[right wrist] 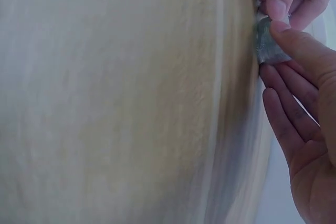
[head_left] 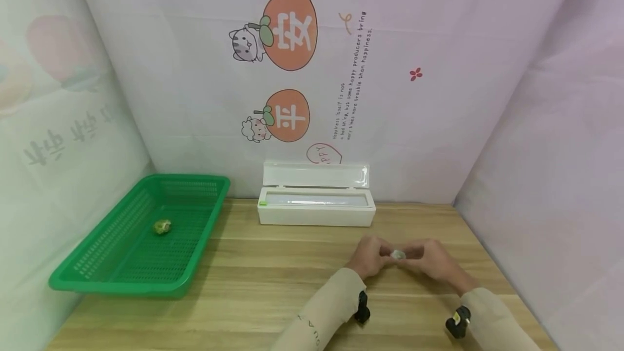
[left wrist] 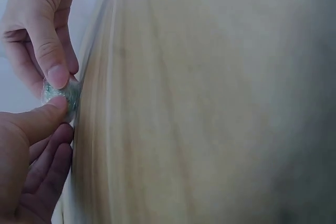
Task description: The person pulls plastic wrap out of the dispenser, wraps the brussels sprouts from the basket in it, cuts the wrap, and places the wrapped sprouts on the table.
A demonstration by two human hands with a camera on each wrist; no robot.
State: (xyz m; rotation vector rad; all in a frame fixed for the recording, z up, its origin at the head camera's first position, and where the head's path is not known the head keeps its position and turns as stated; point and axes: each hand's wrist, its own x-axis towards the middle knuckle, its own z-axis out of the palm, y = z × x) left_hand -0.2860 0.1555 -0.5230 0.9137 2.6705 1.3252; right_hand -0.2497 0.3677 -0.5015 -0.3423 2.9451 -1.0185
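Observation:
Over the right part of the table, both hands pinch one small clear-wrapped lump [head_left: 397, 254], pale with some green in it. My left hand [head_left: 369, 256] grips its left side, and my right hand [head_left: 434, 259] its right side. In the left wrist view, thumbs press on the crinkled, shiny wrapping of the lump [left wrist: 60, 98], and the fingers lie behind it. The right wrist view shows the same lump [right wrist: 270, 45] between the fingertips, partly covered by both thumbs. What exactly is inside the wrapping cannot be made out.
A white cling film box [head_left: 317, 215] with its lid raised stands at the back wall. On the left sits a green plastic basket [head_left: 117, 287], with a small yellowish-green lump [head_left: 162, 226] inside. Printed cloth walls [head_left: 390, 123] enclose the wooden table [head_left: 273, 275].

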